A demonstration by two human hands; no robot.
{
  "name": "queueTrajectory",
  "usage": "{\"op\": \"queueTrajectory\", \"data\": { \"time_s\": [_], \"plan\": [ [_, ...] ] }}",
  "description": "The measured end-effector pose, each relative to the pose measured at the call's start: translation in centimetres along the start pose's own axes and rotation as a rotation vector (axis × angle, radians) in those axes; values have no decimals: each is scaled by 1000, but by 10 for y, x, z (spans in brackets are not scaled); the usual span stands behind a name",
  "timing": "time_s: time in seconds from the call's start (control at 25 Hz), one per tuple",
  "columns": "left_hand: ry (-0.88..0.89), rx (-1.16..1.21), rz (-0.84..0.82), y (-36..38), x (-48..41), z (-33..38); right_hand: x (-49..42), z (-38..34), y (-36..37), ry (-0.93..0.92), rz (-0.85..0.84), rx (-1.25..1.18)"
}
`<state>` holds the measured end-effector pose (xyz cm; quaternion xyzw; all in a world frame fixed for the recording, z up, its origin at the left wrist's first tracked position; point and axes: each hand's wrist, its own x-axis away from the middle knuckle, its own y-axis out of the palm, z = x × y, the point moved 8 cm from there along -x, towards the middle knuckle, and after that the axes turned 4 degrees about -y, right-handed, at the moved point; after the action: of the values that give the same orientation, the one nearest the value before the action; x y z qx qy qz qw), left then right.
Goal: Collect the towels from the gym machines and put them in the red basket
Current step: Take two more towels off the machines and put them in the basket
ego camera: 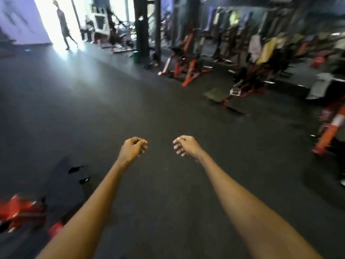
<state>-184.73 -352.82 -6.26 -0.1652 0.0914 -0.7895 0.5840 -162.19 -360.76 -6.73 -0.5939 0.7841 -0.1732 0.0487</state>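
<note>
Both my arms reach forward over the dark rubber floor. My left hand (133, 147) and my right hand (184, 145) are empty, with fingers loosely curled and apart. Towels hang on the machines at the right: a pale pink towel (254, 47), a yellow towel (267, 51) beside it, and a grey towel (320, 86) on a nearer machine. All are well beyond my hands. A blurred red object (17, 210) at the lower left may be the red basket; I cannot tell for sure.
A row of red-and-black gym machines (188, 70) lines the right side. A black pillar (141, 28) stands at the back centre. A person (63, 25) walks at the bright back left. Wide floor (93, 101) stretches ahead of me.
</note>
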Motion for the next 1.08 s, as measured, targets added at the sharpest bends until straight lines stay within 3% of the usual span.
{"op": "queueTrajectory", "data": {
  "time_s": [0.24,0.4,0.68,1.08],
  "plan": [
    [184,-25,-200,153,-47,144,6,-11,-217,-31,342,2],
    [268,-9,-307,243,-61,200,18,7,-317,-28,513,0],
    [264,-10,-444,342,-110,209,-14,89,-380,107,598,-11],
    [335,-8,-483,404,-263,297,-150,60,-460,80,696,6]
  ]
}}
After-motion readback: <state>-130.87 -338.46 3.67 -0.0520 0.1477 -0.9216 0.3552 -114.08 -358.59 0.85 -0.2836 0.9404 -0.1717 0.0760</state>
